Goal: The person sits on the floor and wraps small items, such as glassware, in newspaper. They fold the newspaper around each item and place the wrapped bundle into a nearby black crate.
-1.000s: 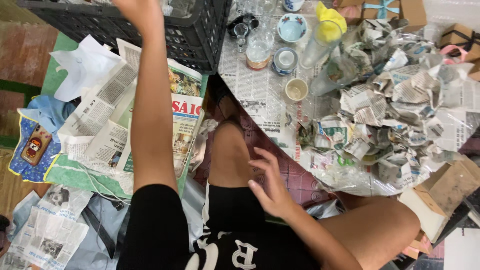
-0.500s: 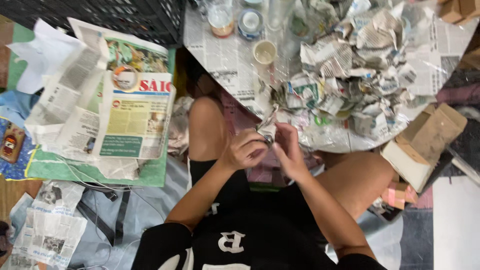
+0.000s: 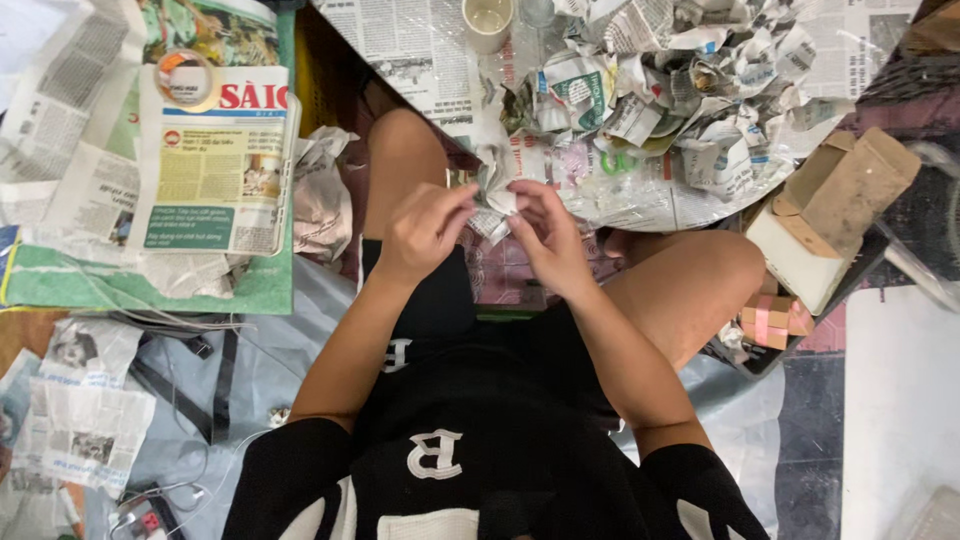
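- Your left hand (image 3: 425, 228) & right hand (image 3: 545, 240) meet above your lap, fingers curled inward, forearms angled in from both sides.
- Both pinch one small crumpled paper piece (image 3: 497, 200), thumb against fingertips; it sits between the hands, just in front of the paper pile (image 3: 660, 90).
- Paper piece mostly covered by fingers; shape hard to make out.
- Cup (image 3: 487, 20) cut off at top edge; tape roll (image 3: 186, 80) lies on newspaper stack (image 3: 215, 160) at left.
- Cardboard box (image 3: 830, 210) near your right knee; knees hem in the hands on both sides, some open room over the lap.
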